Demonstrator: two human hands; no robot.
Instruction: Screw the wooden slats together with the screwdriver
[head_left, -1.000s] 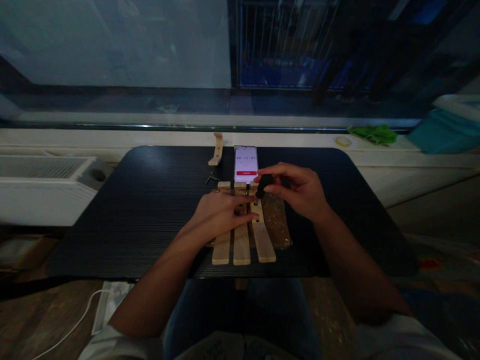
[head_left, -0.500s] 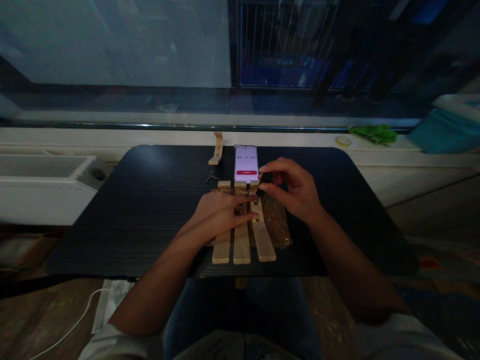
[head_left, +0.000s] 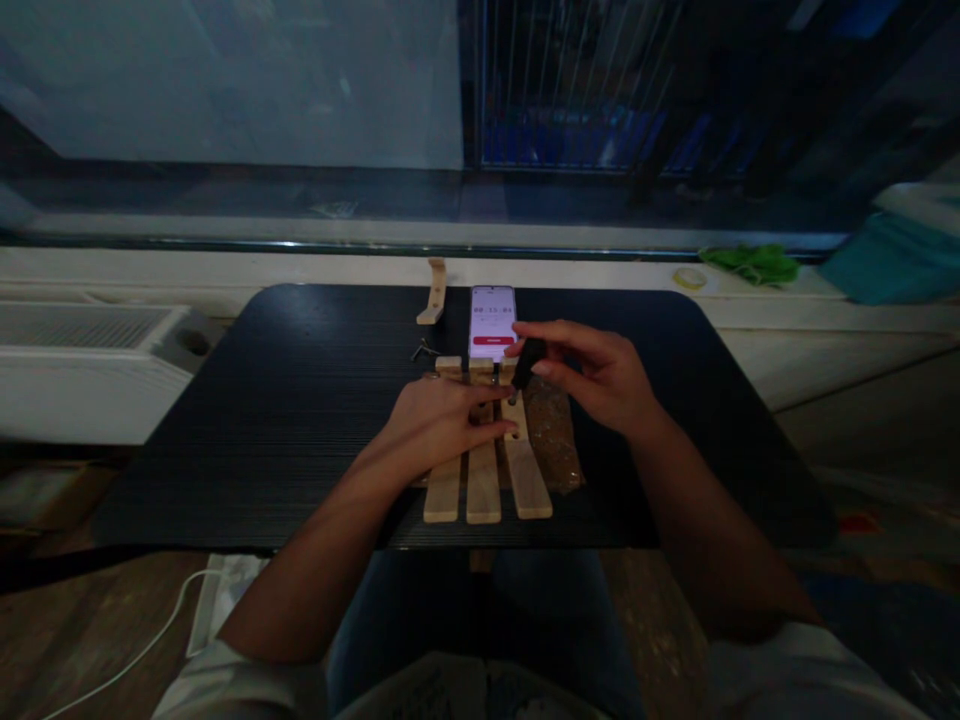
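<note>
Three wooden slats point(head_left: 484, 480) lie side by side on the dark table point(head_left: 300, 400). My left hand point(head_left: 442, 420) rests flat across them, fingers stretched out and pressing down. My right hand point(head_left: 592, 375) hovers at the slats' far end, fingertips pinched round a small black tool point(head_left: 526, 362) that stands on the right slat. A lit phone point(head_left: 493, 322) lies just beyond the slats, showing a timer and a red button.
A brown speckled bag point(head_left: 555, 435) lies under the slats at the right. A loose wooden piece point(head_left: 433, 292) and small metal screws point(head_left: 422, 350) sit at the table's far side. A white radiator point(head_left: 82, 360) stands left; green cloth point(head_left: 750, 263) and a teal box point(head_left: 892, 260) lie on the sill.
My right hand has turned on the black tool, its fingers shifting round it and stretching out more. My left hand has stayed on the slats.
</note>
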